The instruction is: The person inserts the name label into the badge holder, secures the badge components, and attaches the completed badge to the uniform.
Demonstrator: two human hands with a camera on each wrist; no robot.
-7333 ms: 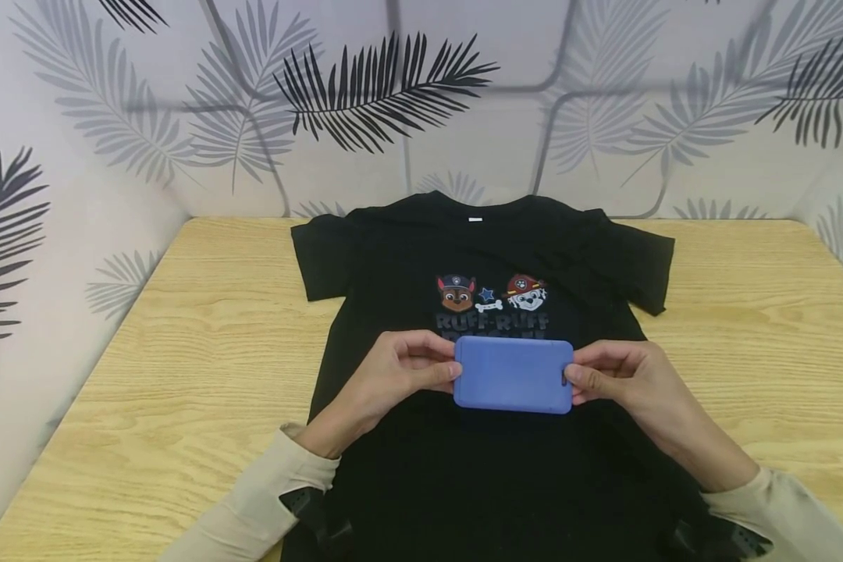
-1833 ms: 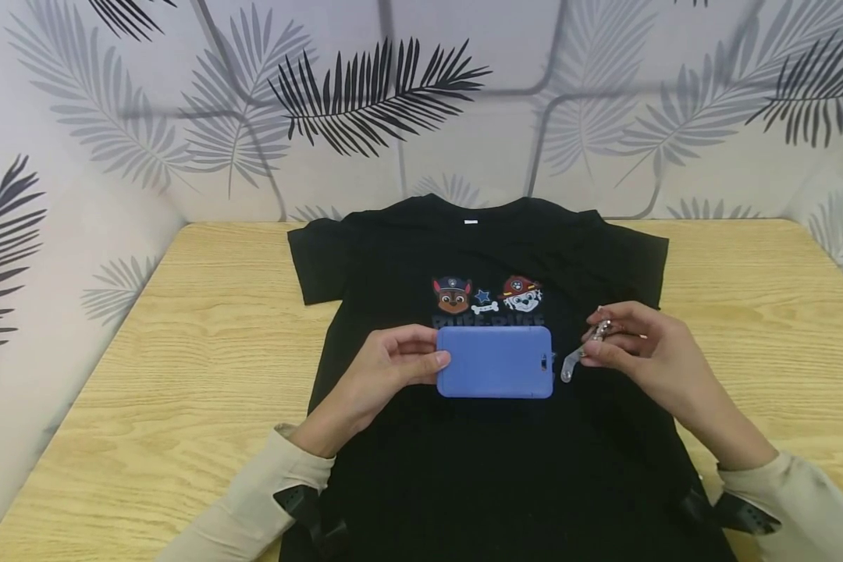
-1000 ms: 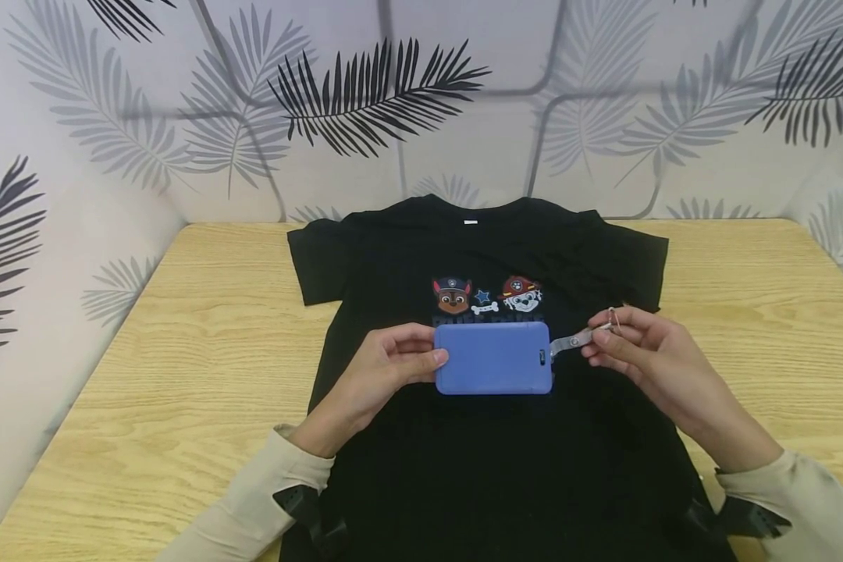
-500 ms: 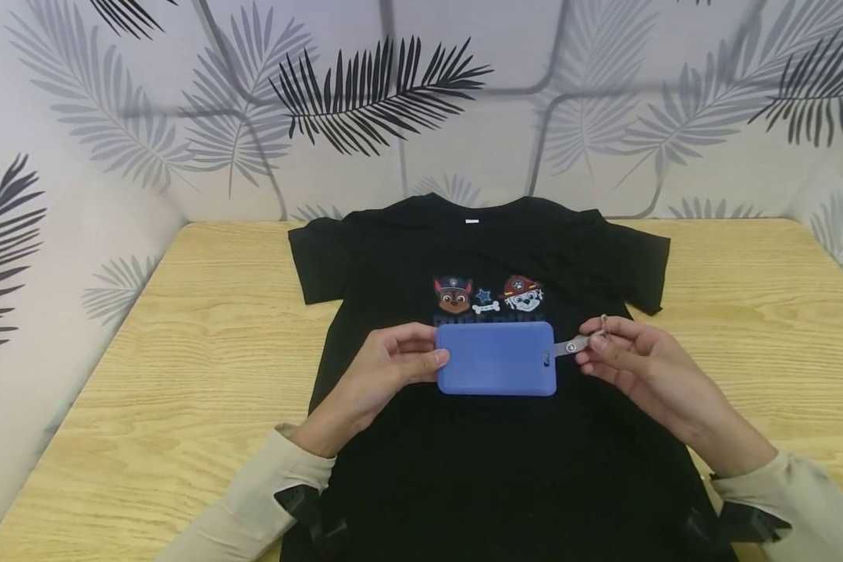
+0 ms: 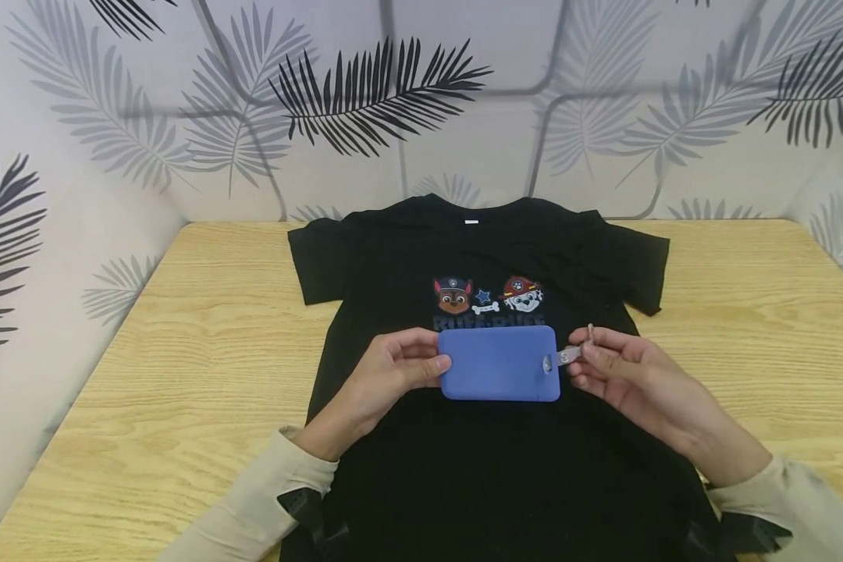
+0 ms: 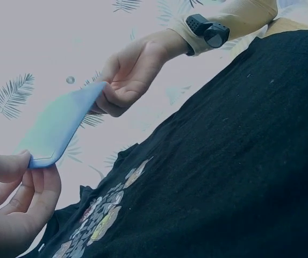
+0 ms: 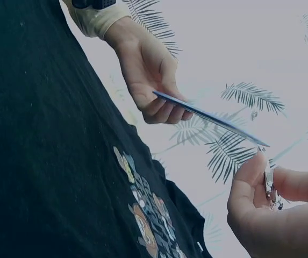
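A blue badge holder (image 5: 499, 364) is held level above the black T-shirt (image 5: 506, 468), its slot at the right end. My left hand (image 5: 386, 371) pinches its left end between thumb and fingers. In my right hand (image 5: 639, 382) is a badge clip (image 5: 569, 356), a clear strap with a snap and metal parts, pinched at its metal end. The strap meets the holder's right edge, and a pale round end shows in the slot. In the right wrist view the metal clip (image 7: 270, 185) hangs between thumb and fingers below the holder's edge (image 7: 213, 119).
The T-shirt lies spread on a wooden table (image 5: 204, 328), its neckline toward the back and a cartoon dog print (image 5: 488, 297) on the chest. A wall covering with a leaf pattern (image 5: 386, 94) rises behind the table. Black straps with devices (image 5: 312, 519) sit on both sleeves.
My right hand first held the holder's right end, then held the badge clip apart from it. Since then it has moved left, bringing the strap to the slot, where its end now shows.
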